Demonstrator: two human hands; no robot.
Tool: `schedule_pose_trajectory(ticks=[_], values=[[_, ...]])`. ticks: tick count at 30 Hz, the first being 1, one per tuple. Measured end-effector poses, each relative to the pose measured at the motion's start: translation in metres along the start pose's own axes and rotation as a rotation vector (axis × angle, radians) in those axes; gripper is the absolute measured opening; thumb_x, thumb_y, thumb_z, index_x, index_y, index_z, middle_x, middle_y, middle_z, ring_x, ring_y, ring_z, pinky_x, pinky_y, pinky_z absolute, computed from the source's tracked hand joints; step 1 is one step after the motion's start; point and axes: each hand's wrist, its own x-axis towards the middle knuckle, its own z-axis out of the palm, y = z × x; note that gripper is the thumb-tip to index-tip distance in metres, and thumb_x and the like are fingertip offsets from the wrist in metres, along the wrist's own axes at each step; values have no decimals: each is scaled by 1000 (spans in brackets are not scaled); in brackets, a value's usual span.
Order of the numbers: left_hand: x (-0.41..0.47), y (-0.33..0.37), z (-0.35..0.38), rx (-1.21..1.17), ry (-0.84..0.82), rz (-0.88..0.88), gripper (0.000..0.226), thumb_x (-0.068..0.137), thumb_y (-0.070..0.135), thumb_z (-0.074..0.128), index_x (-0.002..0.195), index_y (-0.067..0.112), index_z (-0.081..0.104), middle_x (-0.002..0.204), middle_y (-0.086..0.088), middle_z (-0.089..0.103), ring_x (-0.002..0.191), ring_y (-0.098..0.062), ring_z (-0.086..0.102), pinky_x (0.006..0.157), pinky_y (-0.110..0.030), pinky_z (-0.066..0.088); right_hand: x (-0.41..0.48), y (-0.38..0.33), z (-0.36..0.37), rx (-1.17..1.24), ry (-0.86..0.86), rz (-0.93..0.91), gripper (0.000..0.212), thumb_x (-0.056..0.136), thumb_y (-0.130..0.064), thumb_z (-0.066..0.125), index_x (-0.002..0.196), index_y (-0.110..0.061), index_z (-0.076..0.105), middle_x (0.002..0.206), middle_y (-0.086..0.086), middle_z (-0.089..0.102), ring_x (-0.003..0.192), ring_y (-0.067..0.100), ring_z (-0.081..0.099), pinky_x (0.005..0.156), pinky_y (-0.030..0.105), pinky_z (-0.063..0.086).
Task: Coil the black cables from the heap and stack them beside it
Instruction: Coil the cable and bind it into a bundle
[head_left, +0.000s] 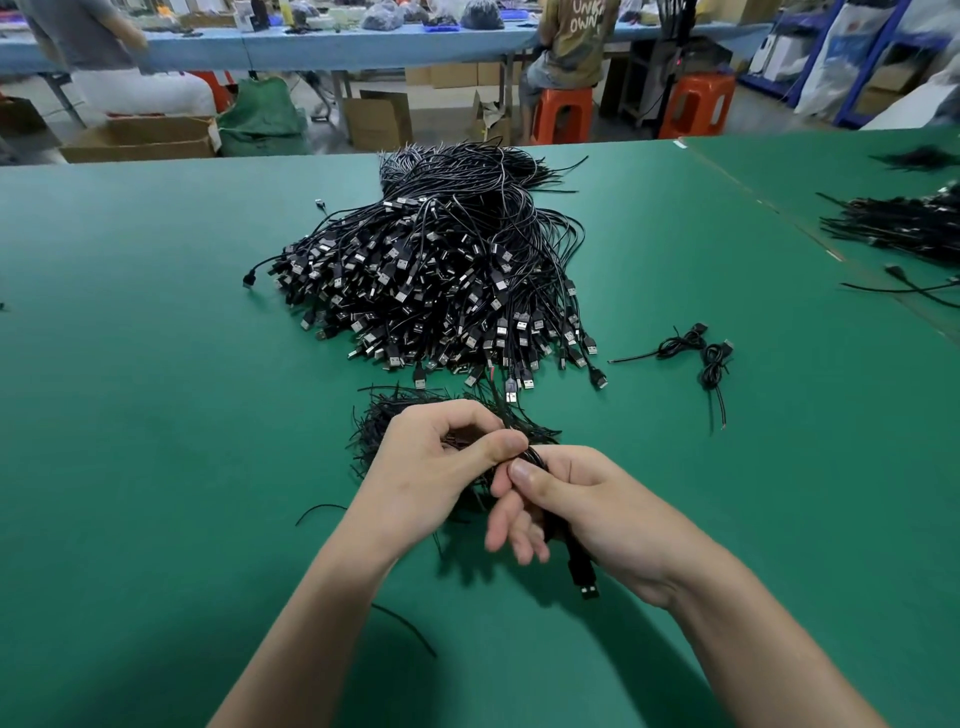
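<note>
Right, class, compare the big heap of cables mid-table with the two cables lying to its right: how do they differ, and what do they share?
The heap is a tall mound of many cables; the coiled pair is just two, lying low on the table. The heap's cables run long and unwound; the coiled pair is wound into small bundles. Both are black with USB plugs.

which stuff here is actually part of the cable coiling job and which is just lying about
Job: heap of black cables; cable held by left hand and right hand; two coiled cables beside the heap.
Lying about: orange stools; cardboard boxes; green sack; cables on the next table.
</note>
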Motion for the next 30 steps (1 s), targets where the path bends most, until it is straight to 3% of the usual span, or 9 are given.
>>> schedule_pose_trajectory(ticks=[5,9,12,17,20,23,25,28,30], values=[[-5,4,-4,-74,-90,27,9,83,32,76,81,23,79,85,3,77,76,-4,69,71,-16,52,-1,1,5,38,26,-13,18,110,-19,39,102,-5,48,83,16,75,58,16,63,55,23,45],[-5,6,-3,-26,-62,21,14,92,26,75,80,18,74,72,6,70,59,-3,58,61,-17,47,-2,1,9,98,80,-62,22,102,-29,48,101,-8,43,84,17,75,59,17,64,55,23,45],[-5,9,2,-43,-16,23,21,98,17,69,78,14,69,58,8,61,49,-4,55,55,-14,46,-1,5,13,76,242,-127,19,99,-23,56,93,-6,51,80,11,75,62,14,63,58,22,47],[-5,7,8,-39,108,39,17,90,30,67,76,21,71,74,7,70,56,-5,53,58,-16,46,-3,18,16,-500,550,-222,8,102,-22,59,97,-25,64,92,-9,67,86,5,62,76,23,47],[-6,6,12,-78,149,49,15,98,20,69,84,16,72,68,7,67,53,-7,53,54,-19,47,-3,22,20,-536,470,-197,8,106,-31,50,107,-30,57,97,-14,69,92,6,65,79,21,47],[-10,5,11,-145,128,26,18,102,22,65,87,14,69,61,-2,68,40,-25,56,37,-27,45,-4,26,23,-440,290,-126,13,107,-34,42,116,-31,51,91,-8,73,74,10,68,76,31,52],[-11,5,11,-174,105,36,17,102,23,65,88,15,68,64,-6,70,41,-30,61,38,-30,48,-4,26,22,-463,257,-132,14,105,-34,42,115,-29,50,83,-10,69,68,7,59,71,32,49],[-9,5,11,-105,160,78,14,100,18,67,86,19,72,67,9,68,55,-5,60,54,-19,50,-3,27,19,-478,272,-127,14,107,-33,45,111,-27,56,84,-15,60,74,0,50,71,26,44],[-9,4,11,-140,162,60,14,98,20,69,84,19,72,63,7,64,51,-6,55,50,-19,48,-2,25,18,-505,254,-124,17,107,-33,45,103,-27,60,84,-24,60,75,-3,52,70,17,40]])
